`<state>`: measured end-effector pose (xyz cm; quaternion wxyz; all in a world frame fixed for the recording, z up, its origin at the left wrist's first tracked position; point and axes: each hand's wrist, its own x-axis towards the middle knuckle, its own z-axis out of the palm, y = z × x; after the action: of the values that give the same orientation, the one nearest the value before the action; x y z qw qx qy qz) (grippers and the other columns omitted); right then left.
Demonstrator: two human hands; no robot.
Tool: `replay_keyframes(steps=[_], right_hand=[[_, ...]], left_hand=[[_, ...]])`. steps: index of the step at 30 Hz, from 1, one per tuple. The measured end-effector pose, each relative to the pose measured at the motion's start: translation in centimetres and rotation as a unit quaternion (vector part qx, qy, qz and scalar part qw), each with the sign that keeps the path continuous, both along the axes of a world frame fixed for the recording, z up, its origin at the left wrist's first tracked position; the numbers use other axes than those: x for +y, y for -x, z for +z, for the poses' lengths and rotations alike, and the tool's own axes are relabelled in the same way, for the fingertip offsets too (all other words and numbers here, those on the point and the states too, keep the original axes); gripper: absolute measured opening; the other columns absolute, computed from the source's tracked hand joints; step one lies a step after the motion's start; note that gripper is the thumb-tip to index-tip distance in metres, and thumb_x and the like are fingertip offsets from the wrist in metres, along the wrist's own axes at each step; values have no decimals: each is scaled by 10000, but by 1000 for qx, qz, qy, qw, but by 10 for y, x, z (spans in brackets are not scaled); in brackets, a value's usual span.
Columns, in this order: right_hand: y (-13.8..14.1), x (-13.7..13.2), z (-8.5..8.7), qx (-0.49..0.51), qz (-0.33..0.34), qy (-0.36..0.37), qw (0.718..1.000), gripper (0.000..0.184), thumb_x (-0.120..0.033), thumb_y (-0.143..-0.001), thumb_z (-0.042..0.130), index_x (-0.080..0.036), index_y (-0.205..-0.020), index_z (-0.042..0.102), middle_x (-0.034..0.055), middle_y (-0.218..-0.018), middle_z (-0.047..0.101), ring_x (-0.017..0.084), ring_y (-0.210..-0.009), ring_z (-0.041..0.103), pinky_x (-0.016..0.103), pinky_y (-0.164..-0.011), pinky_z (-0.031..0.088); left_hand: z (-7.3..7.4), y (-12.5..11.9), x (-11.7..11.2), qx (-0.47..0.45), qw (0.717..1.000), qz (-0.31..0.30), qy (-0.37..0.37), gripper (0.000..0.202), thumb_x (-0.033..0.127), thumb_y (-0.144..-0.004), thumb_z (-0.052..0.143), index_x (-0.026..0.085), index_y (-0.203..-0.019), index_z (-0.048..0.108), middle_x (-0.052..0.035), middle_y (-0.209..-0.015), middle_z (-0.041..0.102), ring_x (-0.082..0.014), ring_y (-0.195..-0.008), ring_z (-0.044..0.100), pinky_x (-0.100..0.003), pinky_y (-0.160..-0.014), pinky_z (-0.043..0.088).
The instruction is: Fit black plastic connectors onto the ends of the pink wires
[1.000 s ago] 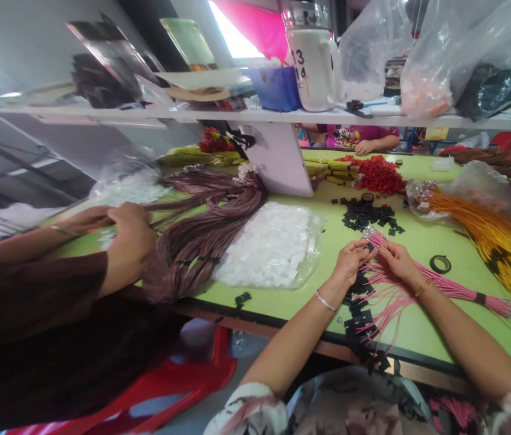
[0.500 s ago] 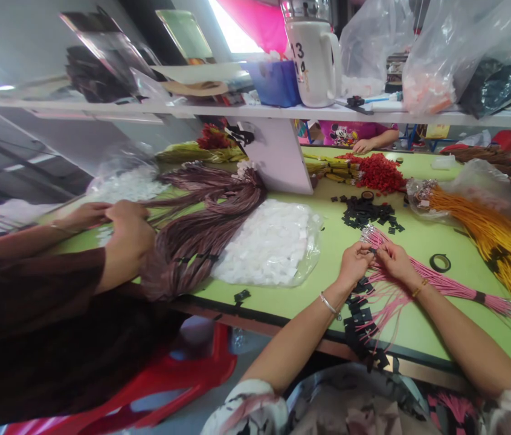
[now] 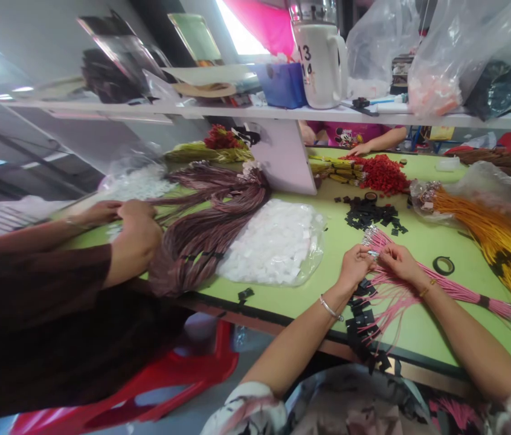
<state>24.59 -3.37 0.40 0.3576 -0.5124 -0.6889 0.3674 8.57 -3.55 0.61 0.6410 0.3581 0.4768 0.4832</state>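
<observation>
My left hand (image 3: 355, 266) and my right hand (image 3: 399, 261) meet over a bundle of pink wires (image 3: 446, 287) lying on the green table (image 3: 423, 329). Both hands are closed in a pinch. The left fingers hold a small black connector against the silver tip of a pink wire that the right fingers grip. Finished pink wires with black connectors (image 3: 364, 329) trail from my hands toward the near table edge. A loose pile of black connectors (image 3: 368, 214) lies just beyond my hands.
A co-worker's hands (image 3: 135, 232) at the left handle a bundle of brown wires (image 3: 210, 229). Between us lies a bag of white parts (image 3: 278, 241). Yellow wires (image 3: 495, 232) lie right, red connectors (image 3: 382, 172) behind. A tape ring (image 3: 443, 264) lies near my right hand. A shelf (image 3: 246, 112) carries a jug and bags.
My hands stay pinched together at the pink wire tips, shifting only slightly. The co-worker's hands keep working on the brown bundle. The view has drifted a little.
</observation>
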Motion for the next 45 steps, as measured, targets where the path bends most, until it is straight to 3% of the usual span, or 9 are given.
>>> replay_keyframes(steps=[8,14,16,20,24,29,37,40,45], right_hand=[[6,-3,3,-10,-14,-9,1000,293,-402,-794,552,-213,-599,441,-32,-561,430,129,-551,369,267,-534,290],[10,-3,7,169,-46,43,984,299,-475,-781,652,-200,-842,549,-33,-658,521,125,-584,444,258,-570,377],[14,-4,7,245,-64,64,965,364,-508,-760,697,-220,-881,510,-63,-614,479,111,-533,419,247,-537,366],[23,-6,3,314,-90,73,942,433,-560,-740,734,-237,-789,450,-63,-597,481,100,-493,395,254,-512,373],[23,-8,2,283,-73,77,953,423,-577,-737,743,-216,-719,522,-25,-628,499,121,-549,431,284,-559,412],[21,-9,7,205,-61,44,976,369,-553,-807,674,-199,-730,606,5,-671,551,147,-622,481,285,-600,416],[26,-6,6,178,-73,16,981,322,-505,-869,581,-200,-791,651,35,-770,625,176,-712,549,293,-677,446],[25,-6,9,162,-71,16,984,320,-499,-864,578,-205,-743,620,23,-708,581,168,-654,502,290,-627,415],[25,-9,14,156,-45,21,987,407,-512,-869,575,-226,-610,449,-13,-578,423,144,-553,356,299,-544,322]], left_hand=[[0,-1,-2,64,996,-36,-41,166,22,-694,647,133,-811,609,46,-574,576,-89,-501,569,-204,-535,480],[5,22,18,207,958,-165,-111,62,140,-701,704,155,-732,653,10,-601,621,-121,-551,564,-234,-589,465],[7,28,40,288,936,-103,-174,39,182,-711,719,161,-702,688,-23,-723,663,-145,-655,589,-257,-685,482],[1,25,91,356,905,24,-231,207,122,-754,674,160,-949,732,-106,-1075,657,-219,-970,614,-326,-957,451],[-12,16,118,408,884,-20,-228,235,62,-781,612,135,-980,712,-152,-1142,623,-248,-1031,591,-349,-1020,403],[-21,22,113,447,866,-11,-221,219,60,-786,606,173,-964,665,-119,-1058,654,-239,-949,586,-363,-954,416],[-13,42,87,258,955,46,-140,201,45,-715,662,159,-875,701,-23,-760,665,-127,-690,574,-259,-743,474],[-2,42,68,101,993,-6,-54,172,69,-742,660,126,-898,704,-9,-661,629,-92,-574,557,-216,-607,476],[18,38,36,-46,993,-98,53,154,51,-757,695,109,-899,703,-36,-706,670,-86,-618,638,-203,-653,559]])
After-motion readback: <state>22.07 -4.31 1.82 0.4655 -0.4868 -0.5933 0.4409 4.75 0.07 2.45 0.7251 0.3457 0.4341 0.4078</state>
